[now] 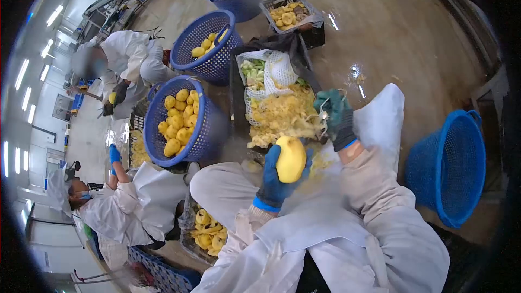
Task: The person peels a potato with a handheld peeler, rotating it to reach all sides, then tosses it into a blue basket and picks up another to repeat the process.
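My left hand (pixel 270 183), in a dark blue glove, is wrapped round a smooth yellow mango (pixel 291 159), held upright above my lap. My right hand (pixel 337 115), in a green glove, is closed on a small metal peeler (pixel 324 115), partly hidden by the fingers, with a thin cord at it. The peeler is apart from the mango, up and to its right. Just beyond both hands stands a black-lined crate (pixel 236 95) heaped with yellow peelings (pixel 285 114), white foam netting (pixel 279 70) and green scraps (pixel 252 72).
At left stand blue baskets of yellow fruit (pixel 209 125), (pixel 220 68); another basket (pixel 244 1) and a crate (pixel 309 38) are farther back. A blue basket (pixel 445 168) stands at right. Two co-workers (pixel 130 206), (pixel 127 57) sit at left. A bin of peels (pixel 209 233) is beside my leg.
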